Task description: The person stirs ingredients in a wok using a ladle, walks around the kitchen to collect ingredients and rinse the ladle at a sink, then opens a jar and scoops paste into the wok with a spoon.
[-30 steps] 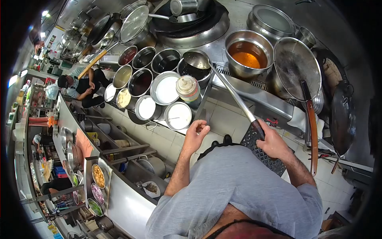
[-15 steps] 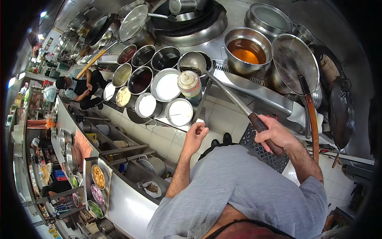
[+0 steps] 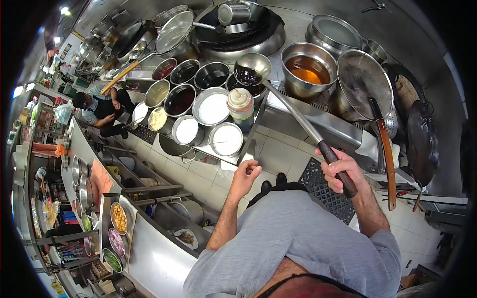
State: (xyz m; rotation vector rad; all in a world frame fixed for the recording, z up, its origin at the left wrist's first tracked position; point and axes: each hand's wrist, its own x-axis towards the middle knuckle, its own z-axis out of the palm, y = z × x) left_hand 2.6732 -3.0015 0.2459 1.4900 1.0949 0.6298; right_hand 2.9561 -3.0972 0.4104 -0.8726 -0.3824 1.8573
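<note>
My right hand (image 3: 344,171) is wrapped round the dark grip of a long-handled ladle (image 3: 298,115). The ladle's bowl holds glossy dark liquid and is above a container of dark sauce (image 3: 256,90) at the back right of the group. Held in front of my body, my left hand (image 3: 246,177) has its fingers curled in, with nothing visible in them. Closest to it is a pot of white contents (image 3: 226,139), and behind that stands a squeeze bottle (image 3: 240,105). A pot of dark liquid (image 3: 211,75) sits left of the ladle bowl.
Right of the ladle stands a steel pot of amber liquid (image 3: 308,70). Beside it, a round strainer (image 3: 364,82) rests on a pot, its wooden handle hanging forward. A steel counter (image 3: 161,248) runs along my left. Another person (image 3: 102,110) is at the far left.
The ladle bowl has risen and tipped, and dark liquid now shows inside it. My right hand has shifted slightly right. The left hand has dropped a little. The view has shifted slightly.
</note>
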